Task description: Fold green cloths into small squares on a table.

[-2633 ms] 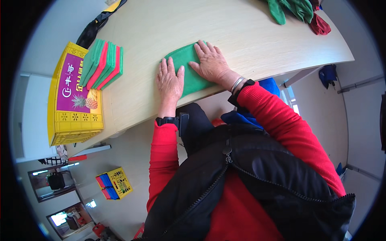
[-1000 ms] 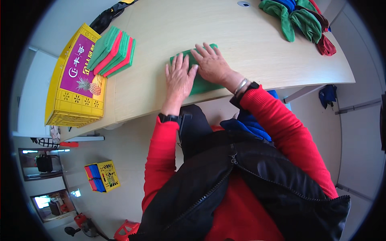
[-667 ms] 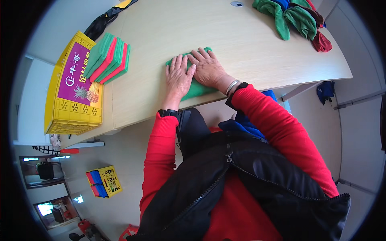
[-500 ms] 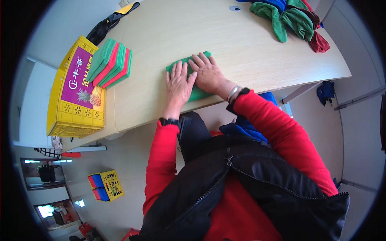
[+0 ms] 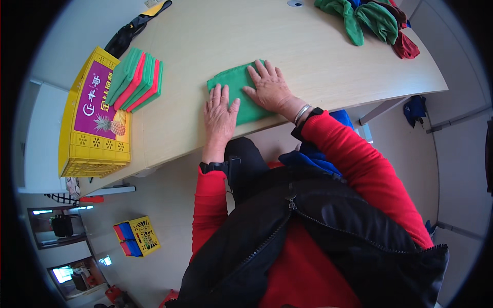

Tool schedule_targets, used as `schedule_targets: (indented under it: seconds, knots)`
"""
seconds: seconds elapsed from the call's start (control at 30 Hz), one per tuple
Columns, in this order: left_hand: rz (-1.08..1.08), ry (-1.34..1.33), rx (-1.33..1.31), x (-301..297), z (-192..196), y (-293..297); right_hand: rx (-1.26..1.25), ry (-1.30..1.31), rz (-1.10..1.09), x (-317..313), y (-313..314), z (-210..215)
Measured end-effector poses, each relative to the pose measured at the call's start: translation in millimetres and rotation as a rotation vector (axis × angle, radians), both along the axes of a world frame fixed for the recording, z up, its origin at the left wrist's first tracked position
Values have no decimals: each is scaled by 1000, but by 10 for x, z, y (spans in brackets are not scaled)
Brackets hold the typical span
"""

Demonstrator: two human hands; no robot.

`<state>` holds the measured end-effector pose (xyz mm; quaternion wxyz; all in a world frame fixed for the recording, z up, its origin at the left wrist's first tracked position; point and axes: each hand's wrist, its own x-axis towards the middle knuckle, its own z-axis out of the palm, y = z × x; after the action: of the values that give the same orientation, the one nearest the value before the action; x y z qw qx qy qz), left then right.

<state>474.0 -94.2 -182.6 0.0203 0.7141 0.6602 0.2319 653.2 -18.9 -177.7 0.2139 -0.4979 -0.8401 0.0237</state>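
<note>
A folded green cloth (image 5: 241, 84) lies flat near the front edge of the table. My left hand (image 5: 221, 115) rests open on its left side, fingers stretched away from me. On its right side lies my right hand (image 5: 275, 90), also open, fingers spread and palm down. Both hands press on the cloth without gripping it. Left of them, a row of folded green and red cloths (image 5: 138, 82) leans against a yellow crate.
The yellow crate (image 5: 95, 149) with a purple panel stands at the table's left end. Loose green, red and blue cloths (image 5: 377, 23) are heaped at the far right. A black and yellow item (image 5: 134, 31) lies far left. Another yellow crate (image 5: 145, 236) with folded cloths sits on the floor.
My hands have moved apart, the left toward the cloth's left edge and the right slightly rightward. More of the green cloth shows between them.
</note>
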Motion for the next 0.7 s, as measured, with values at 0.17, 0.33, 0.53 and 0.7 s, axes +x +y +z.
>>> schedule_targets:
  seconds: [0.17,0.33,0.53,0.7]
  knots:
    - [6,0,-6,-48,-6,13,-8,38,-6,69,29,-39]
    - [45,87,-40,-47,51,5,195,-180,16,-20,-78,27]
    - [3,127,-63,38,14,269,74,-98,127,-118,-1,-20]
    - [-15,65,-24,1,-30,299,63,-38,142,-107,29,-104]
